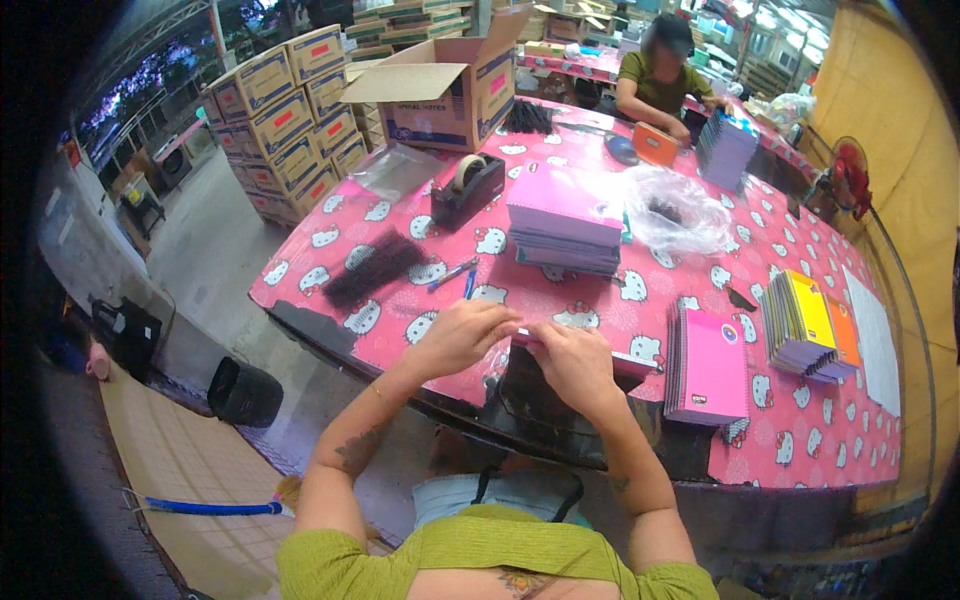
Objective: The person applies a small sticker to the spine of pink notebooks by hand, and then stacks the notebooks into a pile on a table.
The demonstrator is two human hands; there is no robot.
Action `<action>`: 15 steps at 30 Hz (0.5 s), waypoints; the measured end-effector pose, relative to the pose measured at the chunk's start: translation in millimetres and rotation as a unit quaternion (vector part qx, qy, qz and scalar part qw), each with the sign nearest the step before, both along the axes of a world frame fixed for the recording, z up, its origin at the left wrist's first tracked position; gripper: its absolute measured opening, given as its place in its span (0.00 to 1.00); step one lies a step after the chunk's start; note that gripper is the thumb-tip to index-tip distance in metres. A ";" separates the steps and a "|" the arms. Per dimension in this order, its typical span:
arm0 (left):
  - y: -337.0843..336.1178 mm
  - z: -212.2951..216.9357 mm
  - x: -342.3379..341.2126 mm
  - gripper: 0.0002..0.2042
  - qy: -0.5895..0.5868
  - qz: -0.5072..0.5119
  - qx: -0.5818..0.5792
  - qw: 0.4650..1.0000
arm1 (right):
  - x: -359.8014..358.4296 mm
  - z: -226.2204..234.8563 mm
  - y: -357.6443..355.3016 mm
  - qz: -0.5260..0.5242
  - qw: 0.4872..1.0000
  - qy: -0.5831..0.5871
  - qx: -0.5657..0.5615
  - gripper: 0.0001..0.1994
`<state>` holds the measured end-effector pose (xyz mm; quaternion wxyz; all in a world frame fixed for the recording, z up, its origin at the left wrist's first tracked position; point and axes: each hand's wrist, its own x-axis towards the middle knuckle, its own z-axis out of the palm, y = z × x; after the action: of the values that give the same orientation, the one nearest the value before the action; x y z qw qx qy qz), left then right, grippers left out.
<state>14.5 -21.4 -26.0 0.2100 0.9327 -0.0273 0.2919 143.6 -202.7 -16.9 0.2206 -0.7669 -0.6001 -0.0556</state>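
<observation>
My left hand (464, 338) and my right hand (574, 362) meet over the near edge of the table, fingers pinched close together. Between their fingertips shows a small thing, pink with a white patch (523, 332); its kind is mostly hidden by my fingers. Just beyond my left hand lie two pens (455, 275). A stack of pink spiral notebooks (566, 215) stands past my hands. To the right of my right hand sits another pile of pink spiral notebooks (708, 365). Dark wire spirals (376, 268) lie on the left.
The table (450, 352) has a pink patterned cover. On it are a tape dispenser (468, 190), an open carton (440, 110), clear plastic (680, 210) and yellow notebooks (797, 325). Across it a co-worker (660, 85) handles an orange notebook (655, 145). Stacked cartons (285, 120) stand left.
</observation>
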 end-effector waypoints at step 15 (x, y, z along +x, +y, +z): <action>-9.0 11.4 15.1 0.16 0.119 0.028 0.047 0.991 | 15.5 2.5 -26.9 -0.032 0.997 0.001 0.069 0.06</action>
<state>29.6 -30.5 -14.6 0.1590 0.9700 0.0101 0.1833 159.0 -229.6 -14.4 0.2716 -0.7690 -0.5695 -0.1028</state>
